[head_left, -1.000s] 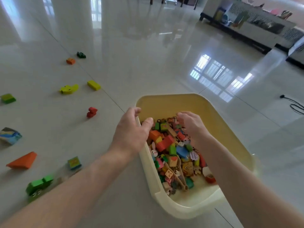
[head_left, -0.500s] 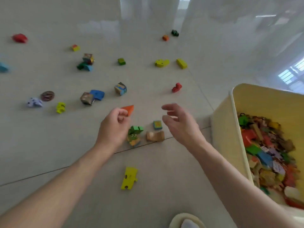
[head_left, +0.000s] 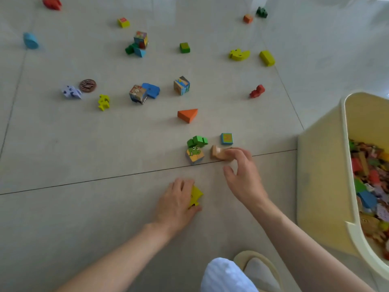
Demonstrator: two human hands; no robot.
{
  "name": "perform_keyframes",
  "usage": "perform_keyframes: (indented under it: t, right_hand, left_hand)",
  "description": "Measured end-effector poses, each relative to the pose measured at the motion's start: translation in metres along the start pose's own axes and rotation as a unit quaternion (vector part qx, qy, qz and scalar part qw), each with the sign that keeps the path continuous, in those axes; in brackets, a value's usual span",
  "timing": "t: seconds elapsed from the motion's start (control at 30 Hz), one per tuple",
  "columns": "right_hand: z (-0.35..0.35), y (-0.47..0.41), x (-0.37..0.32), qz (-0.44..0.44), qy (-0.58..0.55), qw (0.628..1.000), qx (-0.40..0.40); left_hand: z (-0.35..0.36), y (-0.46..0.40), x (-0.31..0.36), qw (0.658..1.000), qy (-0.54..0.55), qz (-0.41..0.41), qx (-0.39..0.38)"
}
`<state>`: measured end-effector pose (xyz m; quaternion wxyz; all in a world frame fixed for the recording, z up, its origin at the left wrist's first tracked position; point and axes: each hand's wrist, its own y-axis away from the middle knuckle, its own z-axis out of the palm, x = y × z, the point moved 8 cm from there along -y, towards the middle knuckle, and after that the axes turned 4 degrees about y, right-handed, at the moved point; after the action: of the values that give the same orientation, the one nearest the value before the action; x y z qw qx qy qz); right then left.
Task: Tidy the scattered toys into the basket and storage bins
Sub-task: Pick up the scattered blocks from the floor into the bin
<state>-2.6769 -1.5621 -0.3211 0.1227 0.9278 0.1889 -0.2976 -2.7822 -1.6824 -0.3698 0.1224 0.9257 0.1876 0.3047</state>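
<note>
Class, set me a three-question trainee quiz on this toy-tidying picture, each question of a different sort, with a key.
1. True or false: the left hand grips a yellow piece.
2. Which toy do the right hand's fingers reach? A orange wedge; B tan wooden piece; C red figure.
3. Fill in: the cream bin lies to the person's ____.

Key: 1 true; 2 B; 3 right.

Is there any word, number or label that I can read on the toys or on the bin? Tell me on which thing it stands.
No text can be read.
Picture cubes: drawings only, no letters seen.
Small blue square tile: orange marking, too blurred to read.
Yellow cube: red mark, too small to read.
Cream bin: no label seen.
</note>
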Motion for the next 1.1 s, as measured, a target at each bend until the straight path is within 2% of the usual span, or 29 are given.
perform_keyframes:
  t: [0.07, 0.13, 0.17, 0.3, 0.4, 0.43, 0.5, 0.57, 0.6, 0.67, 0.7, 0.77, 0.9, 0.97, 1.03, 1.07, 1.1]
  right_hand:
    - [-0.004, -0.003, -0.001, -0.007, 0.005, 1.0, 0.023]
    - [-0.005, -0.011, -0.004, -0.031, 0.043, 0.998, 0.027]
    - [-0.003, -0.016, -0.005, -0.042, 0.08, 0.996, 0.012]
    - [0.02, -0.029, 0.0, -0.041, 0.23, 0.968, -0.09]
    - [0.036, -0.027, 0.01, -0.023, 0.266, 0.956, -0.124]
    - [0.039, -0.025, 0.015, -0.003, 0.242, 0.962, -0.13]
    - [0.037, -0.018, 0.023, 0.066, 0.132, 0.981, -0.129]
    - [0.029, -0.006, 0.031, 0.167, -0.051, 0.978, -0.116]
    - [0.026, 0.0, 0.035, 0.219, -0.171, 0.954, -0.109]
    - [0.024, 0.01, 0.036, 0.274, -0.37, 0.882, -0.105]
    - [0.022, 0.011, 0.034, 0.274, -0.434, 0.852, -0.106]
    - [0.017, 0.01, 0.032, 0.258, -0.48, 0.832, -0.107]
    - [0.009, 0.007, 0.033, 0.247, -0.395, 0.881, -0.083]
    - [0.008, 0.002, 0.033, 0.243, -0.344, 0.905, -0.06]
    - [0.007, -0.008, 0.031, 0.224, -0.306, 0.924, -0.039]
    - [0.007, -0.015, 0.027, 0.206, -0.291, 0.934, -0.029]
    - [0.006, -0.023, 0.022, 0.184, -0.272, 0.944, -0.023]
  left_hand:
    - [-0.007, 0.0, -0.005, 0.99, 0.136, -0.03, 0.035]
    - [-0.021, 0.0, -0.01, 0.943, 0.314, -0.067, 0.087]
    - [-0.026, -0.001, -0.012, 0.921, 0.368, -0.083, 0.101]
    - [-0.047, -0.01, -0.011, 0.869, 0.457, -0.109, 0.154]
    - [-0.059, -0.02, -0.01, 0.859, 0.465, -0.116, 0.183]
    - [-0.064, -0.024, -0.007, 0.872, 0.44, -0.105, 0.189]
    - [-0.073, -0.034, 0.001, 0.92, 0.332, -0.075, 0.193]
    - [-0.076, -0.045, 0.006, 0.959, 0.204, -0.072, 0.182]
    - [-0.075, -0.05, 0.008, 0.971, 0.151, -0.074, 0.168]
    - [-0.072, -0.061, 0.012, 0.985, 0.071, -0.074, 0.141]
    - [-0.07, -0.065, 0.014, 0.988, 0.039, -0.074, 0.129]
    - [-0.065, -0.071, 0.016, 0.991, -0.015, -0.075, 0.114]
    - [-0.059, -0.077, 0.025, 0.989, -0.04, -0.056, 0.131]
    - [-0.06, -0.076, 0.026, 0.988, -0.008, -0.062, 0.144]
    - [-0.062, -0.072, 0.017, 0.975, 0.108, -0.102, 0.167]
    - [-0.063, -0.069, 0.011, 0.955, 0.203, -0.124, 0.179]
    - [-0.064, -0.066, 0.005, 0.919, 0.314, -0.142, 0.192]
